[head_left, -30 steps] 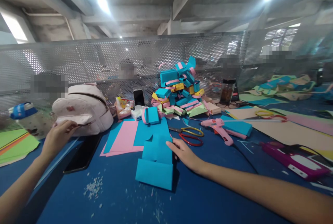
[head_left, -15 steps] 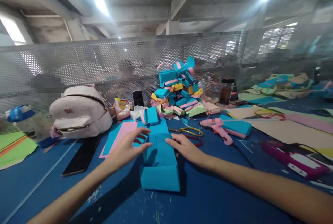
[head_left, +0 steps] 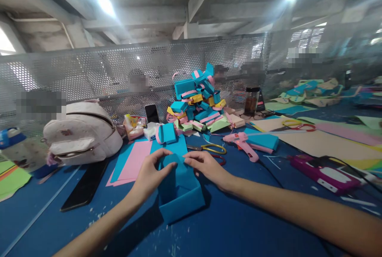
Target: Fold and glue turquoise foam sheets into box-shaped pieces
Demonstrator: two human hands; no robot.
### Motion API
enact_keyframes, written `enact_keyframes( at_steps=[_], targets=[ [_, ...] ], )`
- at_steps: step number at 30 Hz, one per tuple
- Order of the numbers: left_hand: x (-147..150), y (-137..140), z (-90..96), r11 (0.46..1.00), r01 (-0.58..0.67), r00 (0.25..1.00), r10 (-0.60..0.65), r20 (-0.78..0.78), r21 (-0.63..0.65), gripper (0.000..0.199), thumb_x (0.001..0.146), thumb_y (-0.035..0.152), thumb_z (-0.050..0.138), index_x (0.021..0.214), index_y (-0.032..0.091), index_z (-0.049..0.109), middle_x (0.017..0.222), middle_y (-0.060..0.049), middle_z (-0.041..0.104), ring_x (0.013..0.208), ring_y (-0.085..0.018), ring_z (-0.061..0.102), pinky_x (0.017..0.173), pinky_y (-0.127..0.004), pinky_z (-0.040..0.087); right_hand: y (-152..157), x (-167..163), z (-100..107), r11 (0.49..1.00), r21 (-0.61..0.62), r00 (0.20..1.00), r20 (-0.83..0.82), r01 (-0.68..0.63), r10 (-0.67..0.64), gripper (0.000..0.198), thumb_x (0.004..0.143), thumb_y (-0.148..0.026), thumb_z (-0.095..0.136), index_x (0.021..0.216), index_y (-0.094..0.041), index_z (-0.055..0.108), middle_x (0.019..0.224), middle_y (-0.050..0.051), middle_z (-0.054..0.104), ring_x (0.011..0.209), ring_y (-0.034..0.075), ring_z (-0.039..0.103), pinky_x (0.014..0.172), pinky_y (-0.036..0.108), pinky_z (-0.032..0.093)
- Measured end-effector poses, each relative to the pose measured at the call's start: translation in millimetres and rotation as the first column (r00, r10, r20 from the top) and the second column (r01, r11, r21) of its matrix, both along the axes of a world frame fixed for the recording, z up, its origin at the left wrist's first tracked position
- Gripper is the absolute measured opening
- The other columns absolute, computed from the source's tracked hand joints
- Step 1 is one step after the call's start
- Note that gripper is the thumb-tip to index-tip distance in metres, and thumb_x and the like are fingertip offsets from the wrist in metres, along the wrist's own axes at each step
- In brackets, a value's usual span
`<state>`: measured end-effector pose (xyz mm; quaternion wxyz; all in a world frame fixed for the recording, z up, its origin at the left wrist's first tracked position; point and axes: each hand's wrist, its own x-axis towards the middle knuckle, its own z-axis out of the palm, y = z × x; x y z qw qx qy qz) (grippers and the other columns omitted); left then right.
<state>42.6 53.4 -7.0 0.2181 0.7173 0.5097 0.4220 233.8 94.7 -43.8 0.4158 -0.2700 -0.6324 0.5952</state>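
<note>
A blue paper box (head_left: 182, 209) with an open top stands on the table in front of me, slightly turned. My left hand (head_left: 153, 169) pinches its far left edge between thumb and fingers. At the far right corner, my right hand (head_left: 205, 165) grips the same box, thumb and fingertips pressed on the paper. The box's far wall is partly hidden by my fingers. Just beyond lie scissors with yellow handles (head_left: 216, 148). Pink and blue paper sheets (head_left: 135, 159) lie beyond my left hand.
A pink glue gun (head_left: 243, 145) lies right of the scissors, and a purple device (head_left: 325, 175) farther right. A black phone (head_left: 85, 185) and a pale backpack (head_left: 86, 133) are at left. Behind rises a heap of folded paper boxes (head_left: 197, 106) before a perforated metal screen (head_left: 113, 62).
The box has turned a little, and its near end now shows open with the inside visible. Both hands have closed more tightly on its far end. The view has shifted slightly right.
</note>
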Motion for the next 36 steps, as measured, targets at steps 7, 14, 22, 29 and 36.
enact_keyframes(
  at_steps=[7, 14, 22, 29, 36],
  targets=[
    [6.6, -11.6, 5.6, 0.997, 0.035, 0.99, -0.025, -0.136, 0.07, 0.02, 0.077, 0.027, 0.069, 0.096, 0.024, 0.062, 0.093, 0.001, 0.068, 0.085, -0.019, 0.062, 0.076, -0.029, 0.047, -4.4, 2.3, 9.1, 0.994, 0.071, 0.995, 0.055, 0.085, -0.089, 0.029, 0.066, -0.043, 0.077, 0.073, -0.015, 0.074, 0.063, 0.001, 0.063, 0.058, 0.012, 0.05, 0.055, 0.025, 0.037],
    [13.9, -22.9, 23.4, 0.992, 0.029, 0.983, -0.006, -0.183, 0.123, 0.02, 0.087, 0.031, 0.057, 0.07, 0.021, 0.06, 0.069, 0.003, 0.062, 0.067, -0.015, 0.055, 0.062, -0.024, 0.041, -19.9, 4.6, 24.9, 0.963, 0.265, 0.988, 0.128, 0.05, -0.087, 0.026, 0.077, -0.041, 0.067, 0.072, -0.016, 0.072, 0.066, 0.002, 0.064, 0.064, 0.015, 0.054, 0.059, 0.026, 0.038],
    [15.4, -23.8, 23.8, 0.996, 0.042, 0.997, -0.036, -0.074, 0.083, 0.022, 0.086, 0.034, 0.057, 0.069, 0.02, 0.062, 0.068, 0.0, 0.063, 0.067, -0.016, 0.056, 0.064, -0.027, 0.043, -29.8, 2.9, 27.1, 0.964, 0.262, 0.998, 0.034, 0.047, -0.058, 0.034, 0.081, -0.048, 0.063, 0.067, -0.017, 0.06, 0.064, -0.001, 0.051, 0.062, 0.013, 0.045, 0.055, 0.025, 0.035],
    [9.8, -12.6, -2.7, 0.999, -0.006, 0.971, -0.006, 0.24, 0.047, 0.037, 0.076, 0.032, 0.07, 0.107, 0.025, 0.052, 0.1, -0.002, 0.063, 0.093, -0.02, 0.061, 0.075, -0.029, 0.05, -13.8, 2.1, 7.9, 0.981, 0.1, 0.986, -0.032, 0.165, -0.162, 0.029, 0.084, -0.047, 0.061, 0.08, -0.018, 0.059, 0.061, -0.005, 0.04, 0.052, 0.009, 0.037, 0.047, 0.022, 0.032],
    [7.0, -11.0, -22.9, 0.99, -0.079, 0.989, 0.063, 0.134, 0.115, 0.032, 0.08, 0.027, 0.066, 0.109, 0.026, 0.054, 0.109, -0.003, 0.06, 0.102, -0.022, 0.058, 0.082, -0.031, 0.047, -9.7, 0.5, -2.2, 0.988, 0.107, 0.994, -0.016, 0.108, -0.107, 0.039, 0.073, -0.04, 0.074, 0.105, -0.021, 0.06, 0.087, 0.002, 0.055, 0.071, 0.014, 0.054, 0.043, 0.018, 0.041]
  ],
)
